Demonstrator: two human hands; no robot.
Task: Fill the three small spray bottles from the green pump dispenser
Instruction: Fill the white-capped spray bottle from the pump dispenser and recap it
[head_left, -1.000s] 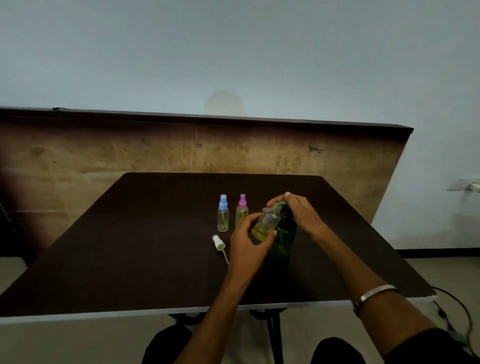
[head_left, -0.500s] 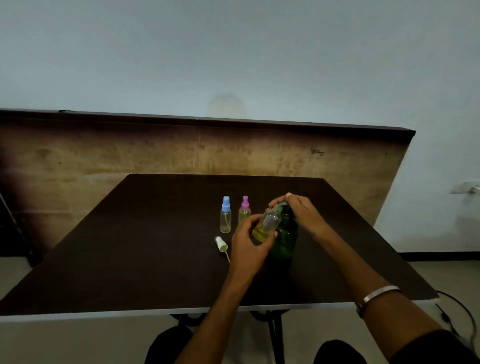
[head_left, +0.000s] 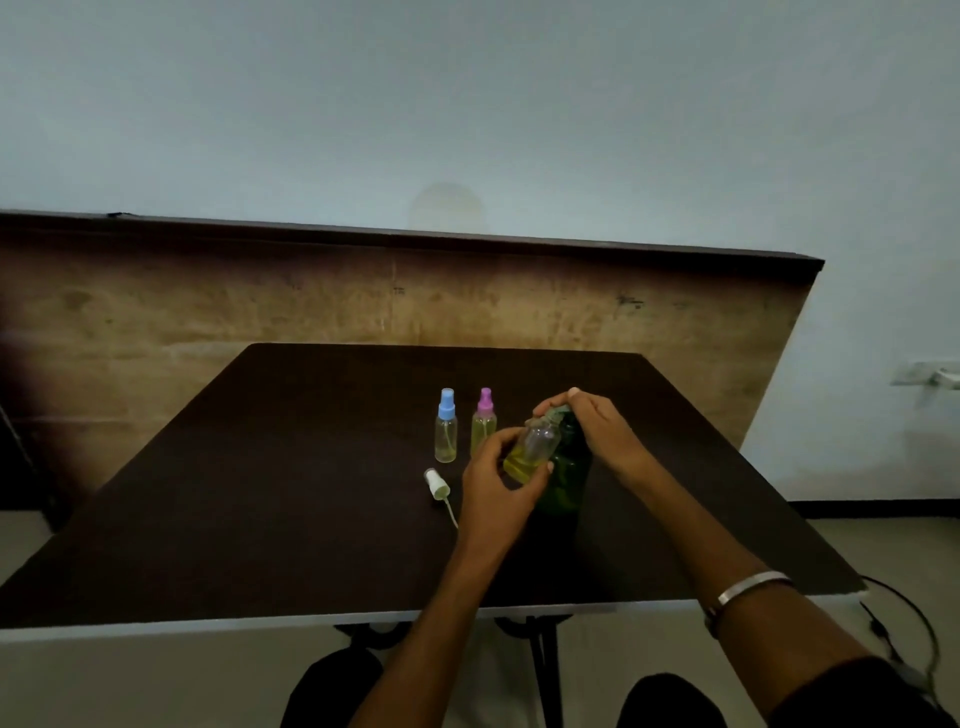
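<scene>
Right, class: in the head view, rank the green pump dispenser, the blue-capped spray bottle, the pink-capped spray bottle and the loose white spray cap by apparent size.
1. green pump dispenser, partly hidden by hands.
2. blue-capped bottle and pink-capped bottle: look alike, not ranked.
3. white spray cap, smallest.

open bottle (head_left: 532, 451) tilted in my left fingers (head_left: 498, 441), against dispenser (head_left: 566, 478) under my right fingers (head_left: 582, 402). two capped bottles (head_left: 445, 431) left of them; loose sprayer (head_left: 437, 484) nearer me.

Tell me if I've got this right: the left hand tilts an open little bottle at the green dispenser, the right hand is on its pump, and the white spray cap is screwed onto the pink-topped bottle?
Not quite. The head view shows the white spray cap lying loose on the table, in front of the blue-topped bottle. The pink-topped bottle wears its own pink top. The rest is right.
</scene>
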